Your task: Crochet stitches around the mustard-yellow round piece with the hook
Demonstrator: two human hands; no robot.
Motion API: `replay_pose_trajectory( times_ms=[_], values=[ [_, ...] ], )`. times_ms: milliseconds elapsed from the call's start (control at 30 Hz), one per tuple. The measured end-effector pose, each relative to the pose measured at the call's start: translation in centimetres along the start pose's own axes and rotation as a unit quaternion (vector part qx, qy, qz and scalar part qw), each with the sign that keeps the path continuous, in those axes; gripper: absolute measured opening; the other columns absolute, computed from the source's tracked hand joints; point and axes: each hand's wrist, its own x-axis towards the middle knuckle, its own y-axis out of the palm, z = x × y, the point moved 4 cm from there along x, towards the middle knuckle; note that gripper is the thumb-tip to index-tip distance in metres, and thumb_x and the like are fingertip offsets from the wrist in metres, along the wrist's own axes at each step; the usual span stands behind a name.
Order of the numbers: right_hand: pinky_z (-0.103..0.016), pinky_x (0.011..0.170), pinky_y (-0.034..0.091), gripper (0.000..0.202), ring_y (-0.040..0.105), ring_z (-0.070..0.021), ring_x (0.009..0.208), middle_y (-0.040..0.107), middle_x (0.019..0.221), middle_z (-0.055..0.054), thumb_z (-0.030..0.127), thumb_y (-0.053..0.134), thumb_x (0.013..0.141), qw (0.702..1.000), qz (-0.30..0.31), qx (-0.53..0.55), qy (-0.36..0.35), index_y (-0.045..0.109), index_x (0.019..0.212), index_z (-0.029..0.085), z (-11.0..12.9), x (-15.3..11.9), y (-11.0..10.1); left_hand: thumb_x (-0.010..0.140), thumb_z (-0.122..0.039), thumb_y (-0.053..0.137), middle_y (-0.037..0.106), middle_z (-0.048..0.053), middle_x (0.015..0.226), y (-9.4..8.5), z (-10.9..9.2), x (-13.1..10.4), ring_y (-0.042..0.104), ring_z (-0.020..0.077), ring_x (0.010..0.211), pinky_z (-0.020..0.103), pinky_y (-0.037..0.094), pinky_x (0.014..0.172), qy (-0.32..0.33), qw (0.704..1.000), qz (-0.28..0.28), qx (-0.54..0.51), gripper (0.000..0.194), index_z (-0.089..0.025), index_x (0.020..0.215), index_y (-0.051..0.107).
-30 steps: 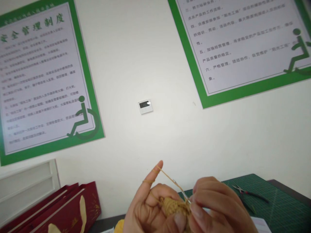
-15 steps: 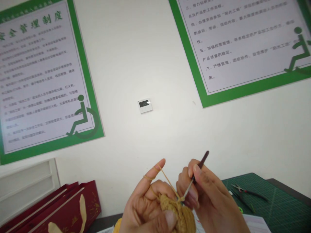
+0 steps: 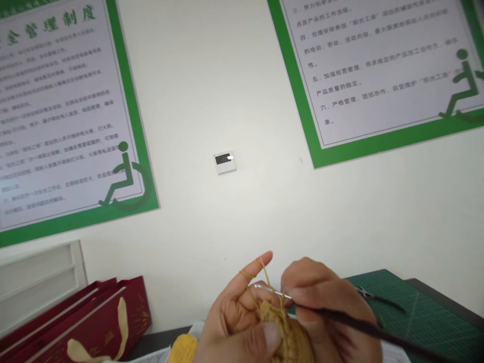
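Two hands: left fingers pinch the crochet piece, yarn around one raised finger; right fingers hold the hook.
Crochet piece: between hands, at lower view edge.
Cutting mat: right, under pliers.
Wall: wide open room above hands.

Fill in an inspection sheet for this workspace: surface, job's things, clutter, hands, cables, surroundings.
Surface: dark table, partly hidden, with green cutting mat and papers.
Job's things: tan crochet piece, dark-handled hook, yarn.
Clutter: pliers on the mat; red bags and yellow bundle towards the left.
Left hand: holds the piece, yarn wound round the raised index finger.
Right hand: grips the hook.
Cables: nothing seen.
Surroundings: pale wall with two green-edged posters and a small dark-screened device.
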Motion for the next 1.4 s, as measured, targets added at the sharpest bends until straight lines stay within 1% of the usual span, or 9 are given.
replay_pose_trajectory(
  times_ms=[100, 333, 533, 667, 767, 867, 1033, 1233, 1400],
  values=[
    [-0.032, 0.064, 0.05, 0.011, 0.059, -0.0167, 0.074, 0.06, 0.078, 0.001, 0.031, 0.056, 0.103, 0.986, -0.023, 0.118, 0.117, 0.067, 0.101, 0.029, -1.0, -0.2, 0.6, 0.063, -0.008, 0.094, 0.076, 0.006, 0.086, -0.2, -0.2, 0.2, 0.071, 0.018, 0.076, 0.025, 0.056, 0.066, 0.014, 1.0, 0.007, -0.001, 0.068, -0.023, 0.127, 0.077],
    [-0.029, 0.059, 0.04, 0.027, 0.046, -0.015, 0.064, 0.05, 0.069, 0.003, 0.037, 0.043, 0.108, 0.944, -0.043, 0.2, 0.26, 0.062, 0.092, 0.027, -1.6, 0.0, 0.2, 0.068, -0.009, 0.089, 0.071, 0.004, 0.08, -0.5, -0.7, -0.2, 0.063, 0.0135, 0.065, 0.024, 0.049, 0.059, 0.035, 0.998, 0.029, 0.031, 0.065, -0.021, 0.129, 0.075],
    [-0.026, 0.054, 0.035, 0.035, 0.033, -0.0127, 0.056, 0.041, 0.063, 0.005, 0.042, 0.057, 0.1, 0.862, -0.006, 0.304, 0.407, 0.056, 0.071, 0.022, -2.0, 0.2, 1.4, 0.068, -0.012, 0.091, 0.071, 0.004, 0.081, -0.7, -1.6, -0.4, 0.063, 0.0136, 0.065, 0.024, 0.048, 0.059, 0.068, 0.995, 0.027, 0.068, 0.055, -0.019, 0.121, 0.079],
    [-0.024, 0.056, 0.034, 0.042, 0.03, -0.0116, 0.056, 0.041, 0.061, 0.006, 0.047, 0.061, 0.098, 0.806, 0.032, 0.305, 0.506, 0.054, 0.067, 0.02, -2.4, -0.6, 2.3, 0.073, -0.007, 0.087, 0.071, 0.003, 0.083, -1.1, -1.8, -0.5, 0.065, 0.0149, 0.07, 0.026, 0.051, 0.064, 0.104, 0.99, 0.008, 0.092, 0.049, -0.02, 0.12, 0.078],
    [-0.022, 0.059, 0.038, 0.039, 0.036, -0.0122, 0.062, 0.046, 0.065, 0.005, 0.046, 0.064, 0.097, 0.819, 0.052, 0.268, 0.505, 0.056, 0.069, 0.021, -2.5, -1.0, 2.1, 0.072, -0.007, 0.087, 0.072, 0.004, 0.087, -1.4, -1.8, -0.5, 0.069, 0.0198, 0.075, 0.031, 0.053, 0.067, 0.115, 0.988, 0.002, 0.106, 0.053, -0.02, 0.122, 0.077],
    [-0.021, 0.068, 0.046, 0.027, 0.05, -0.0117, 0.072, 0.057, 0.076, 0.004, 0.042, 0.066, 0.097, 0.859, 0.065, 0.217, 0.46, 0.062, 0.079, 0.023, -2.5, -1.0, 1.4, 0.071, -0.007, 0.088, 0.072, 0.005, 0.09, -1.6, -1.8, -0.4, 0.07, 0.0218, 0.079, 0.033, 0.054, 0.07, 0.126, 0.986, -0.004, 0.113, 0.058, -0.02, 0.125, 0.074],
    [-0.026, 0.085, 0.054, 0.01, 0.068, -0.0139, 0.096, 0.073, 0.104, 0.0, 0.034, 0.067, 0.098, 0.921, 0.067, 0.143, 0.355, 0.07, 0.093, 0.027, -2.0, -0.7, 1.1, 0.069, -0.002, 0.088, 0.073, 0.004, 0.092, -1.7, -1.8, -0.6, 0.068, 0.0171, 0.08, 0.027, 0.054, 0.069, 0.141, 0.984, -0.01, 0.109, 0.061, -0.018, 0.125, 0.073],
    [-0.027, 0.086, 0.056, 0.007, 0.071, -0.0141, 0.093, 0.076, 0.094, 0.002, 0.029, 0.065, 0.1, 0.947, 0.043, 0.11, 0.3, 0.071, 0.095, 0.027, -1.3, -0.6, 1.5, 0.069, 0.002, 0.085, 0.073, 0.002, 0.089, -1.3, -1.9, -0.8, 0.067, 0.0141, 0.072, 0.024, 0.054, 0.064, 0.133, 0.985, -0.012, 0.113, 0.057, -0.017, 0.123, 0.075],
    [-0.027, 0.08, 0.055, 0.008, 0.069, -0.0141, 0.09, 0.074, 0.092, 0.003, 0.028, 0.066, 0.1, 0.947, 0.016, 0.106, 0.302, 0.071, 0.093, 0.026, -1.1, -0.2, 1.5, 0.07, 0.005, 0.084, 0.075, 0.002, 0.088, -1.2, -2.4, -0.9, 0.068, 0.0129, 0.072, 0.021, 0.056, 0.064, 0.136, 0.983, -0.011, 0.124, 0.058, -0.014, 0.124, 0.074]
  ],
)
